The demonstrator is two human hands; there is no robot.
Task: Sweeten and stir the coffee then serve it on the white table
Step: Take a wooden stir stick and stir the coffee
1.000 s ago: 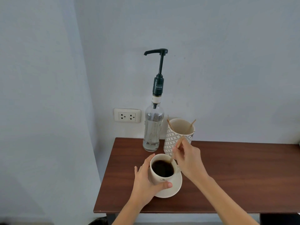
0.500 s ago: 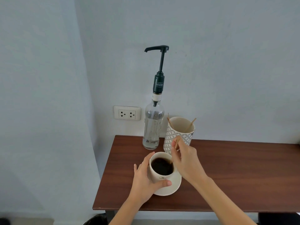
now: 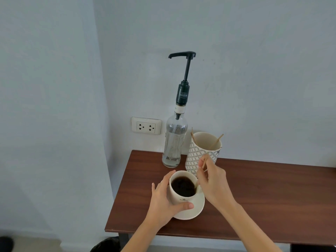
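Stirring stage, at a dark brown wooden side table (image 3: pixel 254 193) set against a pale grey wall. Cream ceramic cup of black coffee (image 3: pixel 183 188) seated on its matching cream saucer (image 3: pixel 196 210) near the table's front left corner. Left hand (image 3: pixel 163 200) wrapped around the cup's near and left side, thumb pressed across the front below the small printed emblem, fingers curved along the far wall, steadying it. Right hand (image 3: pixel 212 180) closed in a pinch on a thin wooden stir stick (image 3: pixel 205 161), upper end poking up between the fingertips, lower end angled down toward the coffee at the cup's right rim; tip hidden, so contact with the liquid not confirmed. Just behind: clear glass syrup bottle with a tall black pump dispenser (image 3: pixel 175 140), untouched and upright, and beside it a white ceramic holder with a grey lattice pattern (image 3: pixel 201 153) carrying a few more wooden sticks. White double wall socket (image 3: pixel 146 125) to the left of the bottle. Sweetening likely finished, judging by the idle pump and the stick in play, though no syrup visible in the dark coffee. Left to do: finishing the stir, disposing of the stick, carrying cup and saucer to the white table, nowhere in view here. Spill risk on that carry, given the fairly full cup.
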